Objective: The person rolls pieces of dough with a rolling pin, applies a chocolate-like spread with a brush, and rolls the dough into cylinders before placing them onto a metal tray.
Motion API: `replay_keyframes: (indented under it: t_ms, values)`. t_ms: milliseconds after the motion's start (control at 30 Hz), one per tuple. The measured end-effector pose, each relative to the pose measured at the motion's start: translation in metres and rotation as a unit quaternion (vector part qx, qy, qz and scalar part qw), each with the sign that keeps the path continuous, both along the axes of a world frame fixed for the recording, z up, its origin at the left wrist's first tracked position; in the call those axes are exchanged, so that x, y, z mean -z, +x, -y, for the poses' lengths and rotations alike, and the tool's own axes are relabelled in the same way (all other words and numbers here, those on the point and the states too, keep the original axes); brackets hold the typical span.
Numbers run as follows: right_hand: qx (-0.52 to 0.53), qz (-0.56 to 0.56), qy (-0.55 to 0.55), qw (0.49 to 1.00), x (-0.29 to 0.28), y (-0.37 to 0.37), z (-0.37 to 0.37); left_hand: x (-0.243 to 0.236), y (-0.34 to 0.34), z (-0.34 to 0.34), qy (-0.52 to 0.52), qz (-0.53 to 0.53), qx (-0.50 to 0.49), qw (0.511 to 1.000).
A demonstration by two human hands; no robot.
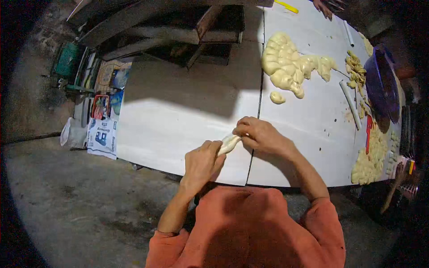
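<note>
Between my two hands stretches a short, pale piece of dough (229, 144), held just over the near part of the white table (178, 129). My left hand (202, 161) grips its lower left end with curled fingers. At the upper right end, the fingers of my right hand (258, 134) pinch the dough. Farther off, right of the table's dark seam, lies a large cluster of dough pieces (281, 62) pressed against one another. One small dough ball (277, 97) sits apart, just below that cluster.
Dark wooden trays (178, 35) overhang the far left. At right are a purple basin (382, 85), white rods (351, 105), a red tool (368, 134) and more dough (368, 163). A yellow tool (287, 6) and another person's hand (322, 8) show at the far edge. Bags (102, 137) stand left.
</note>
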State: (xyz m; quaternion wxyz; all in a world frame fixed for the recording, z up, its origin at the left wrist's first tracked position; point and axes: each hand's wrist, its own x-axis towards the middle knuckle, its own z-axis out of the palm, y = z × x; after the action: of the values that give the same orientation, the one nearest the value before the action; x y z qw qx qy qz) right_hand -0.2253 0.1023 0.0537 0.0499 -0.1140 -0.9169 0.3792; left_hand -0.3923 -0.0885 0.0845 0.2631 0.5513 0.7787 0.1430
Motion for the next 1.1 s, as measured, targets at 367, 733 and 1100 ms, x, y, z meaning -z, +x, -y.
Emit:
replay_keyframes:
  t_ms: [367, 733, 1100]
  values:
    - [-0.010, -0.049, 0.046, 0.998, 0.014, -0.006, 0.010, 0.025, 0.006, 0.029, 0.078, -0.017, -0.047, 0.996]
    - [-0.013, -0.091, 0.119, 0.989, 0.018, -0.010, 0.021, 0.028, 0.026, 0.007, 0.125, -0.038, -0.097, 0.987]
    - [0.030, -0.124, 0.147, 0.981, -0.005, -0.001, 0.029, 0.018, 0.027, 0.015, 0.087, -0.020, -0.106, 0.990]
